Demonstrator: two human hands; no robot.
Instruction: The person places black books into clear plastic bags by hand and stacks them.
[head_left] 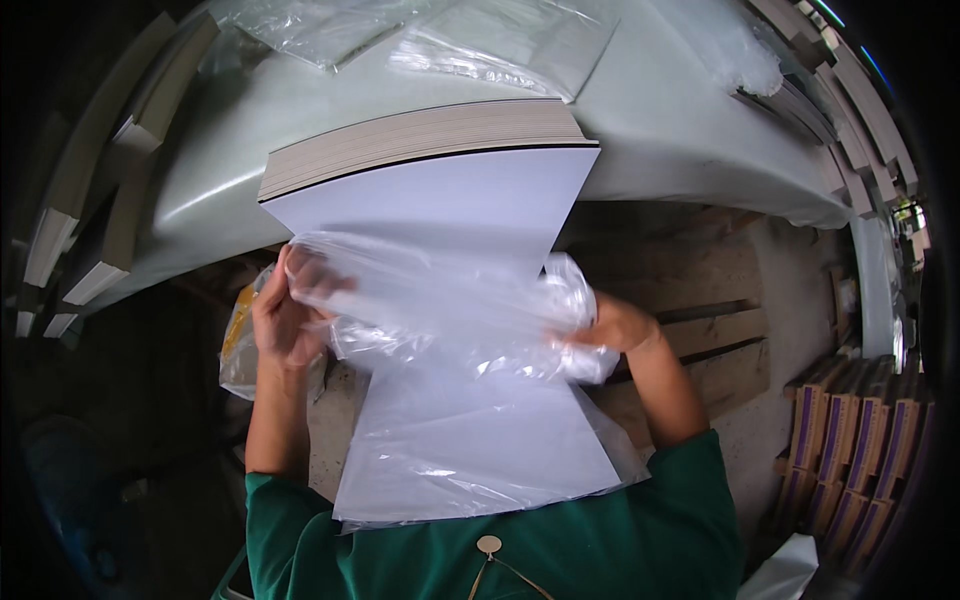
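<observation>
A long stack of flat, white-topped boards or sheets [430,205] reaches from the table toward my body. Its far end shows pale layered edges and a thin black line below the top face. A clear plastic bag [450,430] covers the near part, bunched into folds across the middle. On the left side, my left hand [285,315] grips the gathered film with bent fingers. My right hand [620,325] is closed on the bunched bag at the right side; its fingertips are blurred and partly behind the film.
The table [690,150] has a pale, glossy cover. Clear plastic bags [510,45] lie at its far side. Thick pale-edged blocks stand along the left [110,200] and right [850,120]. Slatted wood [700,340] lies below; brown-and-purple bundles [850,450] are piled at right.
</observation>
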